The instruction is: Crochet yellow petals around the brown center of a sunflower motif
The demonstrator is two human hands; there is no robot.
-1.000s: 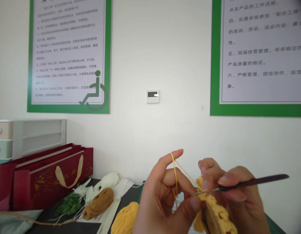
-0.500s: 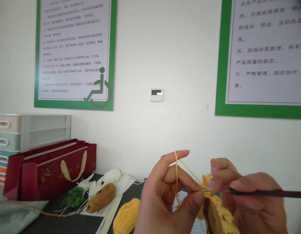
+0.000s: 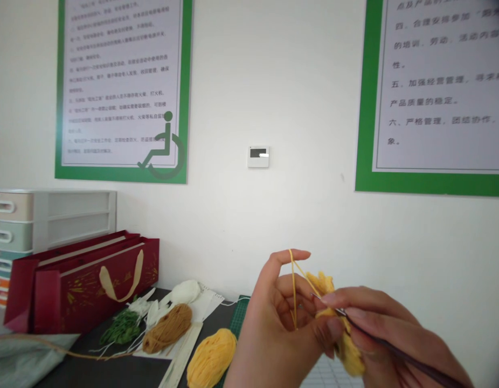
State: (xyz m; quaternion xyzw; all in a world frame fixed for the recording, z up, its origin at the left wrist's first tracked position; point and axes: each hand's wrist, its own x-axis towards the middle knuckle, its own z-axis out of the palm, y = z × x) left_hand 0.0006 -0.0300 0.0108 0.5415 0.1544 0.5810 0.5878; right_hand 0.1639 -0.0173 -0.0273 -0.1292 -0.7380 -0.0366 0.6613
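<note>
Now gripping the hook [image 3: 411, 358] aslant, level before, in right hand [image 3: 395, 323]; pinching the yellow crochet piece [image 3: 352, 357], partly hidden by fingers, in left hand [image 3: 279, 323], with yarn [image 3: 293, 291] over raised index, near yellow ball [image 3: 211, 358]

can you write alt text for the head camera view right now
Two bare hands crochet with yellow yarn: the left hand pinches the yellow piece, a strand looped over its raised index finger, while the right hand holds a dark-handled hook. At left, yarn in yellow, brown and green lies before dark red gift bags.
</note>
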